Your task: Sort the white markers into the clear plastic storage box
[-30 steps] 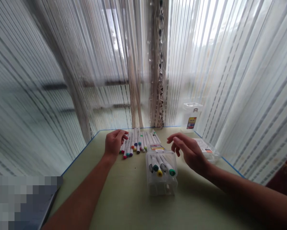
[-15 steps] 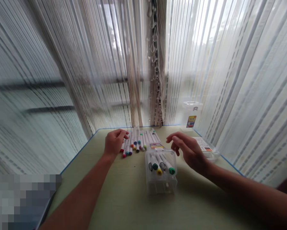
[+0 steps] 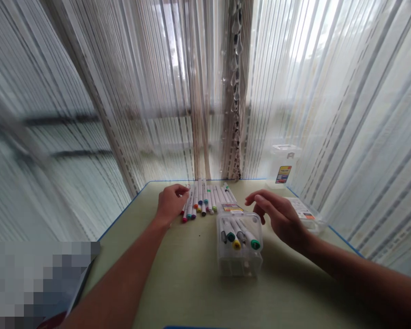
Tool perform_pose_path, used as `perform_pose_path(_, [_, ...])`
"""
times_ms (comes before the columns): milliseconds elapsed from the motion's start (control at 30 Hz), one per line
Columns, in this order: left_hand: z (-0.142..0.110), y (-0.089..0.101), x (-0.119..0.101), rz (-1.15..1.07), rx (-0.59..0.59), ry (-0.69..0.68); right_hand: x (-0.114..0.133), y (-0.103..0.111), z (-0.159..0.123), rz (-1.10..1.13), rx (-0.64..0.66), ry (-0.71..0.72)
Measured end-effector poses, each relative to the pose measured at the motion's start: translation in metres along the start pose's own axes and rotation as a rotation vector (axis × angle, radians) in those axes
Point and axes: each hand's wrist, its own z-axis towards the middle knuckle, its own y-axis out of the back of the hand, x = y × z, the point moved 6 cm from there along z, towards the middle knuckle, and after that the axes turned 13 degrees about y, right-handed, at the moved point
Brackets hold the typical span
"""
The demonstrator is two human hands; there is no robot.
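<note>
Several white markers [image 3: 205,196] with coloured ends lie side by side in a loose bunch at the far middle of the table. My left hand [image 3: 173,202] is at the bunch's left edge, fingers bent and their tips close to the leftmost markers; no marker shows clearly gripped. A clear plastic box [image 3: 239,267] stands in front of the bunch, its lid raised at the back. Inside it several markers [image 3: 238,235] lean, with green, yellow and grey ends. To the right of the box hovers my right hand [image 3: 277,214], fingers loosely curved and apart, holding nothing.
A tall clear container [image 3: 283,167] with a coloured label stands at the table's far right corner. Before it lies a clear plastic case [image 3: 304,212] with a printed label. String curtains [image 3: 150,91] hang behind the table [image 3: 188,283]. A blurred-out object [image 3: 30,283] is at lower left.
The view has turned slightly left, so everything sits further right in the picture. My left fingers remain beside the markers, and my right hand stays by the box. No marker has visibly been lifted.
</note>
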Motion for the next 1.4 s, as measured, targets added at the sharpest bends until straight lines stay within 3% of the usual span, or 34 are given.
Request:
perform_pose_path(200, [0.018, 0.018, 0.017, 0.139, -0.039, 0.113, 0.000, -0.002, -0.001, -0.009, 0.019, -0.040])
perform_pose_path(400, [0.023, 0.001, 0.037, 0.322, 0.113, 0.224, 0.002, -0.003, 0.000, -0.020, 0.020, -0.061])
perform_pose_path(633, [0.016, 0.001, 0.038, 0.436, 0.150, 0.202, 0.002, -0.002, 0.000, -0.015, 0.017, -0.076])
perform_pose_path(800, [0.013, 0.010, 0.033, 0.370, 0.080, 0.199, 0.003, -0.002, 0.000, 0.000, 0.002, -0.076])
perform_pose_path(900, [0.009, 0.013, 0.013, 0.236, 0.007, 0.116, 0.005, 0.000, 0.001, 0.024, -0.030, -0.057])
perform_pose_path(1000, [-0.004, 0.014, -0.018, -0.079, 0.020, 0.019, 0.008, 0.003, 0.002, 0.066, -0.081, -0.033])
perform_pose_path(1067, [-0.017, 0.014, -0.038, -0.755, 0.238, -0.017, 0.011, 0.006, 0.002, 0.098, -0.130, -0.003])
perform_pose_path(1133, [-0.032, 0.014, -0.054, -1.125, 0.427, 0.002, 0.018, 0.010, 0.000, 0.122, -0.180, 0.053])
perform_pose_path(1267, [-0.055, 0.012, -0.070, -1.383, 0.609, 0.082, 0.043, 0.017, -0.009, 0.001, -0.247, 0.255])
perform_pose_path(1400, [-0.073, 0.003, -0.080, -1.417, 0.740, 0.060, 0.065, 0.012, -0.021, -0.193, -0.129, 0.409])
